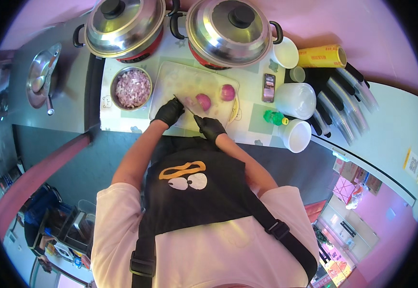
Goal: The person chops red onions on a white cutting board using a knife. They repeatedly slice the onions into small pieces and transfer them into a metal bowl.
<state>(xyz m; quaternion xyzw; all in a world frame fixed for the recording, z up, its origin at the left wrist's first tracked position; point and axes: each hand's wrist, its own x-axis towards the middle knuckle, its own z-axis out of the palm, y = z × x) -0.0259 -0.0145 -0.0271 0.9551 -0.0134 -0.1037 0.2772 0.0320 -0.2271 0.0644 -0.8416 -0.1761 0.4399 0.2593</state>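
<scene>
My right hand (210, 127), in a black glove, grips the handle of a kitchen knife over the cutting board (173, 77). The knife's blade (191, 105) points away to the upper left. Close against the blade's far end is my left hand (170, 112), also gloved in black; whether its fingers pinch anything is hidden. A piece of red onion (203, 102) lies just right of the blade. Farther right on the board sits another red onion piece (227, 92). Left of the board, a round metal bowl (113, 96) holds chopped red onion (133, 89).
Two lidded metal pots (129, 39) (209, 36) stand behind the board. Rightward are a phone (268, 88), a green bottle (274, 117), white tubs (295, 136), a yellow roll (320, 57) and stacked plastic cups (338, 115). A metal pan (36, 72) lies left. Another person (32, 230) is at lower left.
</scene>
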